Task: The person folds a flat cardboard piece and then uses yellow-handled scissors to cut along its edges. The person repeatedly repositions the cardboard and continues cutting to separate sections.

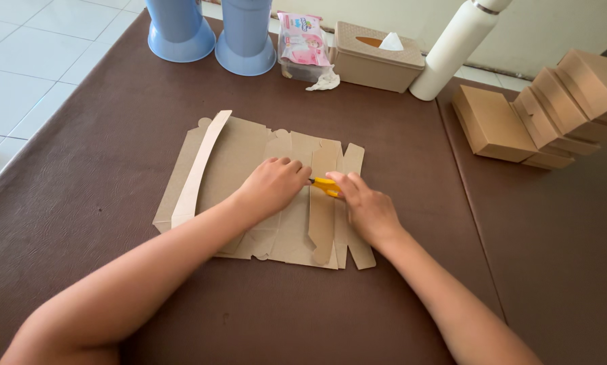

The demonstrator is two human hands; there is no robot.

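Flat cardboard sheet [249, 162] lies mid-bench, cut strips running near-to-far. Yellow cutter [325, 186] is gripped by right hand [367, 209] fingers, pointing left toward left hand [273, 186], curled fingers pressed on the sheet, touching blade end

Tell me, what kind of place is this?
Probably a home table used for craft or packing work. A flat cardboard box blank lies on the brown table cover, folded cardboard boxes are stacked alongside, and a tissue box stands nearby.
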